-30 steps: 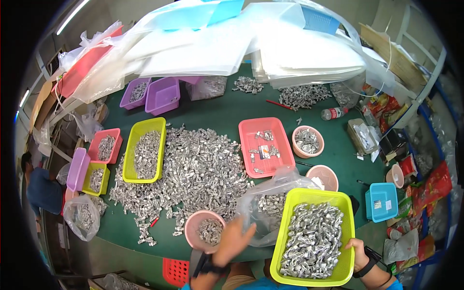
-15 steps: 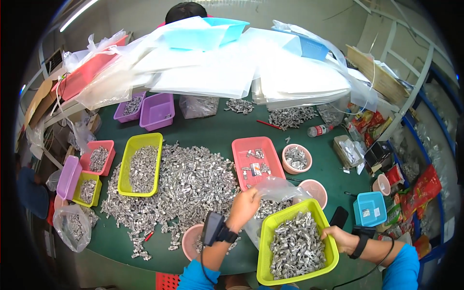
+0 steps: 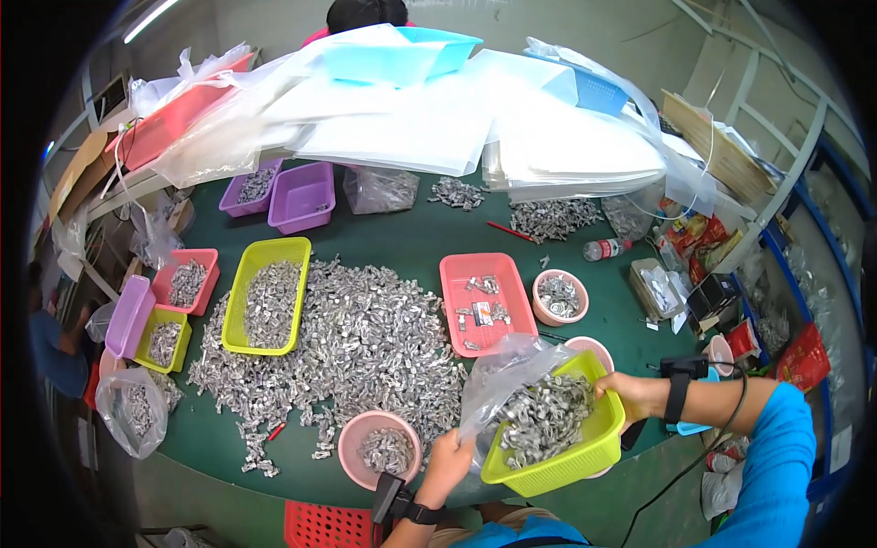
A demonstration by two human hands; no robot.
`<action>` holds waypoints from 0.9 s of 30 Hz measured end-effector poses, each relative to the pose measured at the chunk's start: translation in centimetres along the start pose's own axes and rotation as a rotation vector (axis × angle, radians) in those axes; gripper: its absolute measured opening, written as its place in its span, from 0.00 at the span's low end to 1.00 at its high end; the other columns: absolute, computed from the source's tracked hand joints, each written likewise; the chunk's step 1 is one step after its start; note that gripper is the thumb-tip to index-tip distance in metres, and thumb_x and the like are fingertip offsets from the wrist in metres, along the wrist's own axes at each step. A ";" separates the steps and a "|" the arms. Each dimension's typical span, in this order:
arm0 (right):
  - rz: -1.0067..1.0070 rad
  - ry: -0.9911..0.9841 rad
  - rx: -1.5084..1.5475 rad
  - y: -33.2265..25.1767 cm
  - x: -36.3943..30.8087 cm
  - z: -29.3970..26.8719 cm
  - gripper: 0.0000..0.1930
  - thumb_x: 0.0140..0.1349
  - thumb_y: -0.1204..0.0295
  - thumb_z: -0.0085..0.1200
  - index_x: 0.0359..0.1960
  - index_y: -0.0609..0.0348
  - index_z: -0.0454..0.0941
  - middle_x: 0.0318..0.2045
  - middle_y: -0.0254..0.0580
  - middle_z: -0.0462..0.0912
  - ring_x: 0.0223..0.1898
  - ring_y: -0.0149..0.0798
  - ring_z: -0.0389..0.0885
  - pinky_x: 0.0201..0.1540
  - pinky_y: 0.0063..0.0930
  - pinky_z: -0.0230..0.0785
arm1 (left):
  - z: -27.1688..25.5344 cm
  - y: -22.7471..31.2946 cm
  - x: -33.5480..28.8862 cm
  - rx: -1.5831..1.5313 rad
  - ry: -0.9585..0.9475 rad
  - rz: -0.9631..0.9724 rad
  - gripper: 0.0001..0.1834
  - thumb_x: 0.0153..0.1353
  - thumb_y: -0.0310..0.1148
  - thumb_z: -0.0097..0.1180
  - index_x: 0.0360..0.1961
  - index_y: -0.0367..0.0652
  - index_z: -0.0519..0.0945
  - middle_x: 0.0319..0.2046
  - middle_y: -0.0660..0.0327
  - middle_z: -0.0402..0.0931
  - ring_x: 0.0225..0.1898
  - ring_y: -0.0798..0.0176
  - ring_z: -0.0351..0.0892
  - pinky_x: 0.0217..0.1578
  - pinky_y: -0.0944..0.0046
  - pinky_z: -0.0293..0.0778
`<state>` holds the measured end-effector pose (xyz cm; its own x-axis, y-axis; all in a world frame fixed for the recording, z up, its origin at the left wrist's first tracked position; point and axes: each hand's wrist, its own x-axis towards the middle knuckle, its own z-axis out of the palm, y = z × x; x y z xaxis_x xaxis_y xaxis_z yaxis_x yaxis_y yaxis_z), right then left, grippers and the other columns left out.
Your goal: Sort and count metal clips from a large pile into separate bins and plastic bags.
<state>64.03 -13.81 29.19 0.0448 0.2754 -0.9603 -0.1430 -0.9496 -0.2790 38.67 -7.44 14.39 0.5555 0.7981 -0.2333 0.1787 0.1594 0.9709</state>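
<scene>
My right hand (image 3: pixel 632 398) grips the right rim of a yellow-green plastic basket (image 3: pixel 553 475) at the table's near edge. The basket tilts down to the left, and small silvery metal parts (image 3: pixel 548 416) are heaped toward its lower side. My left hand (image 3: pixel 448 463) is closed on the edge of a clear plastic bag (image 3: pixel 493 388), which lies against the basket's left side. The bag's mouth is partly hidden behind the basket. Left of my left hand, a pink round bowl (image 3: pixel 353 450) holds more metal parts.
A wide pile of metal parts (image 3: pixel 365 329) covers the middle of the green table (image 3: pixel 393 245). On it stands another yellow basket (image 3: pixel 228 315). A pink tray (image 3: pixel 514 342) and a small pink bowl (image 3: pixel 560 320) sit beyond my hands. White sheets (image 3: pixel 575 164) are stacked at the back.
My left hand has come nearer, pulling the bag's edge down beside the basket. My right hand has raised its side of the basket, tipping it leftward, and the parts have shifted.
</scene>
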 end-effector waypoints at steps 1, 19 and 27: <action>0.017 -0.014 -0.028 -0.5 0.1 -0.4 0.25 0.40 0.61 0.40 0.41 0.61 0.58 0.41 0.57 0.65 0.43 0.56 0.65 0.44 0.48 0.58 | -0.3 0.8 0.1 0.032 0.020 0.017 0.13 0.51 0.34 0.43 0.22 0.33 0.69 0.11 0.56 0.66 0.15 0.70 0.64 0.17 0.66 0.60; 0.241 -0.048 -0.279 -5.6 -1.6 0.3 0.30 0.42 0.57 0.36 0.48 0.63 0.56 0.46 0.51 0.63 0.44 0.48 0.66 0.46 0.41 0.59 | 0.0 8.7 -4.0 0.460 -0.126 0.746 0.26 0.44 0.42 0.53 0.39 0.33 0.64 0.32 0.51 0.69 0.37 0.53 0.67 0.43 0.60 0.58; 0.290 -0.070 -0.321 -7.7 -3.4 1.3 0.32 0.39 0.57 0.38 0.48 0.63 0.57 0.45 0.60 0.62 0.45 0.53 0.65 0.46 0.41 0.60 | 2.4 8.0 -4.2 0.007 0.060 0.611 0.08 0.44 0.26 0.53 0.15 0.35 0.70 0.08 0.55 0.64 0.10 0.58 0.66 0.11 0.66 0.58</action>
<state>63.73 -7.26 34.59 -0.0211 -0.0103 -0.9997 0.1750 -0.9845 0.0064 39.66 -10.92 22.98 0.5128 0.7751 0.3690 -0.1521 -0.3409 0.9277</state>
